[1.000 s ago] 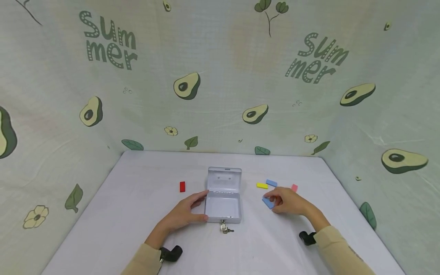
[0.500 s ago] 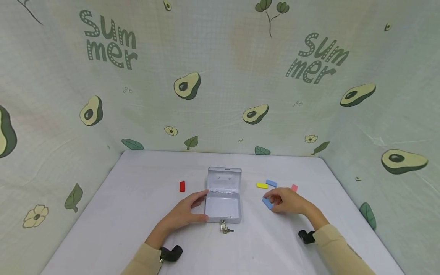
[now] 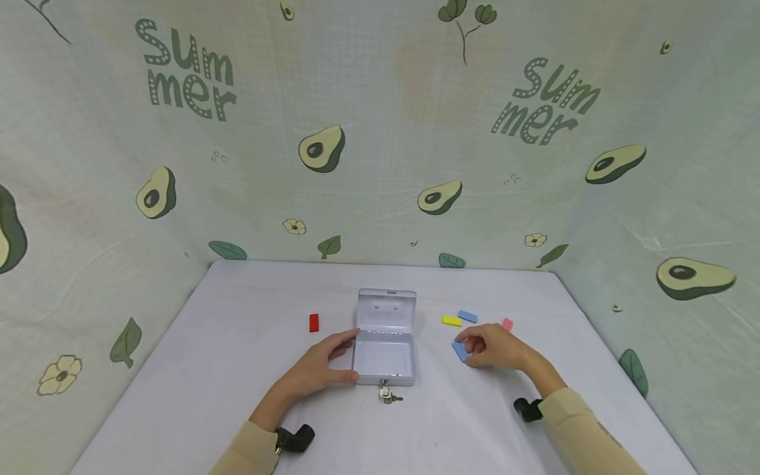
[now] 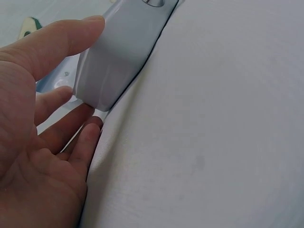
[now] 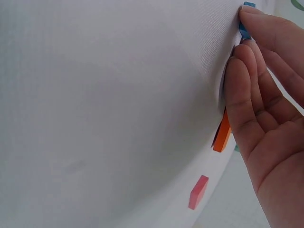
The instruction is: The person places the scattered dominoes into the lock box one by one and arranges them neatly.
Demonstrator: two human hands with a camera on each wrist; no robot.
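In the head view a pale lavender metal cash box [image 3: 384, 356] stands with its lid [image 3: 386, 310] raised. A lock with keys [image 3: 386, 394] hangs at its front. My left hand [image 3: 320, 364] rests against the box's left side, thumb at the front corner and index finger near the hinge. In the left wrist view, its other fingers [image 4: 83, 142] lie loose beside the box. To the right of the box my right hand [image 3: 499, 346] pinches a blue block [image 3: 460, 351] low over the cloth. In the right wrist view, thumb and fingertips partly cover that blue block.
A yellow block [image 3: 452, 321] and another blue block [image 3: 468, 316] lie beyond my right hand. A pink block [image 3: 507, 324] sits further right, and an orange block [image 5: 222, 135] shows in the right wrist view. Left of the box lies a red block [image 3: 314, 322]. Printed cloth walls surround the table.
The pinched blue block has turned slightly in my right hand's fingers, and its outline looks narrower. My left hand and the box keep their places.
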